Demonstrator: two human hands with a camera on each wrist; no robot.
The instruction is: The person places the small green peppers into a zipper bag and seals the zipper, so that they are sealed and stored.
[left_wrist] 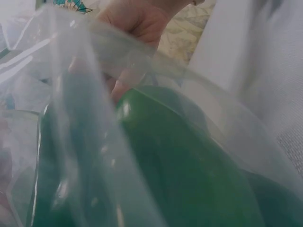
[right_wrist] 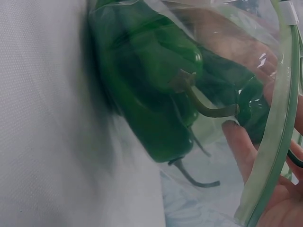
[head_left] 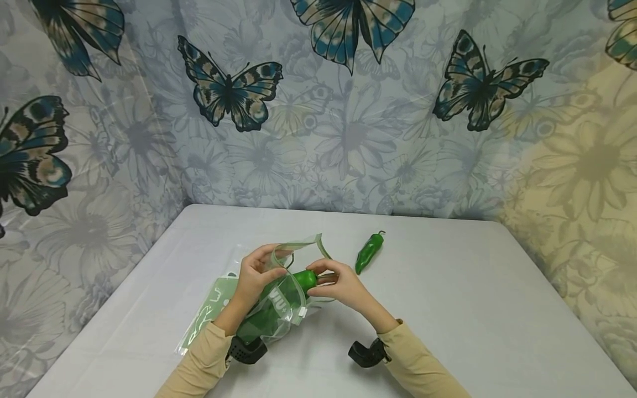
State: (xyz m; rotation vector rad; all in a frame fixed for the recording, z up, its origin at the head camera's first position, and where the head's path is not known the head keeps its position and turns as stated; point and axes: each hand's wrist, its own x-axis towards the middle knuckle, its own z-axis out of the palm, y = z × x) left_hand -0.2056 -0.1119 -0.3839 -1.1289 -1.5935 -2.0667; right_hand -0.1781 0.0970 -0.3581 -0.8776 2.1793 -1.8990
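Note:
A clear zip bag [head_left: 278, 309] with a green-edged mouth and white lettering holds several green peppers, seen through the plastic in the right wrist view. My left hand [head_left: 256, 273] grips the bag at its open mouth, thumb toward the front. At that mouth my right hand [head_left: 340, 284] holds a green pepper [head_left: 304, 279] by its stem end, thumb and fingers either side of the stem. The pepper's lower part is inside the bag. In the right wrist view, a fingertip is right at the curved stem [right_wrist: 213, 111]. Plastic veils the pepper body [left_wrist: 175, 151] in the left wrist view.
One loose green pepper [head_left: 370, 252] lies on the white table [head_left: 448, 287], beyond my right hand. A flat clear package with a green printed panel [head_left: 204, 315] lies left of the bag. Butterfly-patterned cloth [head_left: 348, 143] hangs behind the table.

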